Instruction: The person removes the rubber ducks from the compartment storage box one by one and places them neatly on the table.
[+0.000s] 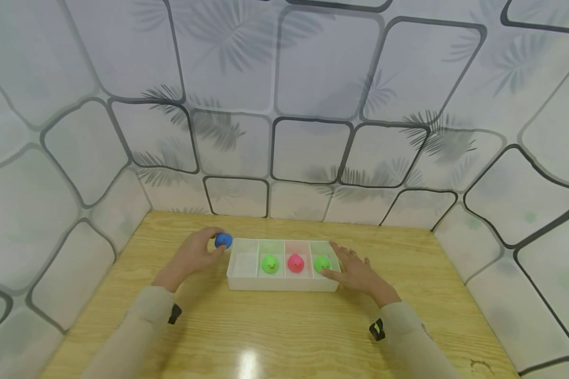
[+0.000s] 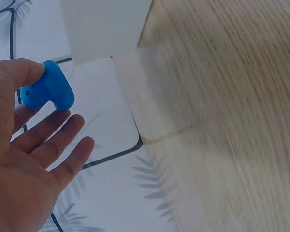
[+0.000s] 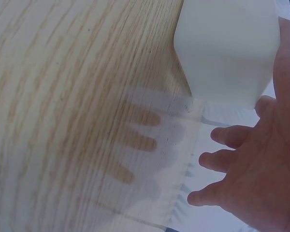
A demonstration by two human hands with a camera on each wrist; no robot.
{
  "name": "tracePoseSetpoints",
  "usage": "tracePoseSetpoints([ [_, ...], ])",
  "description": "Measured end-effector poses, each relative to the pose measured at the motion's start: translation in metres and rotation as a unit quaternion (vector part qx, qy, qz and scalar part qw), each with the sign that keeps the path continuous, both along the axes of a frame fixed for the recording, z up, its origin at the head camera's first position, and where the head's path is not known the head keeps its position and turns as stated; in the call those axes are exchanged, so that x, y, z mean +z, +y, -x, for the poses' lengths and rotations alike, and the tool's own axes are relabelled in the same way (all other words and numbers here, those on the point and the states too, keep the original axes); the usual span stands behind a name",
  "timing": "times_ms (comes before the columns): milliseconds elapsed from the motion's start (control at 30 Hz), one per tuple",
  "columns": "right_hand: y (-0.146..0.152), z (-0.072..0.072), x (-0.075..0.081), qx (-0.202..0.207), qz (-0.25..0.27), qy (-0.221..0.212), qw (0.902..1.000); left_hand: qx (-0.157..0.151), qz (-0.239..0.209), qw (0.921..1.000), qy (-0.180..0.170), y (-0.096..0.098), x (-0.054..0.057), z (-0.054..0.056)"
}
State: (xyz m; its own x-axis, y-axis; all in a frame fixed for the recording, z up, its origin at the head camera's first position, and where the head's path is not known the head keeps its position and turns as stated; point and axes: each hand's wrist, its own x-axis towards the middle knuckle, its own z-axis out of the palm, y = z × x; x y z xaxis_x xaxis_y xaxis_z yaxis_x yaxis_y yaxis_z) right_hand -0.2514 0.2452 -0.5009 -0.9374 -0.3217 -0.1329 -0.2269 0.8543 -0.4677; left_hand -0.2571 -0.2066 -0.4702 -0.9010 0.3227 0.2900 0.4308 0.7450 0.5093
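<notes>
My left hand [image 1: 198,253] pinches a small blue rubber duck [image 1: 223,241] between thumb and fingers, just beyond the left end of a white tray [image 1: 280,285]. The left wrist view shows the duck [image 2: 58,87] tilted, one dark eye visible, with the other fingers spread below. Divided into several compartments, the tray holds a green duck [image 1: 270,263], a pink duck [image 1: 295,262] and another green duck [image 1: 321,263], from the second compartment rightward. My right hand [image 1: 357,272] rests at the tray's right end, thumb over the rightmost compartment, index finger at the back corner, fingers extended.
The tray stands on a light wood-grain table [image 1: 284,326], with bare wood in front of it. A patterned wall covering [image 1: 313,152] with dark outlines and leaf prints encloses the back and both sides.
</notes>
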Motion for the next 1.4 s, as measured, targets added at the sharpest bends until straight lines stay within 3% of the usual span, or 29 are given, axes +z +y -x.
tracePoseSetpoints([
  [100, 0.0, 0.0, 0.0, 0.0, -0.002, -0.001, 1.0, -0.001, 0.004, 1.0, 0.007, -0.007, -0.002, 0.0],
  [533, 0.001, -0.001, 0.001, 0.001, 0.01, -0.015, 0.9998, 0.009, 0.015, 0.9995, -0.027, -0.023, -0.013, -0.002],
  [933, 0.001, -0.001, 0.0, -0.001, 0.008, -0.014, 0.9999, 0.035, 0.02, 0.9975, -0.058, -0.027, -0.029, 0.0],
  [1400, 0.001, -0.001, 0.0, -0.004, 0.008, -0.017, 0.9998, 0.027, 0.039, 0.9969, -0.062, -0.028, -0.043, 0.001],
])
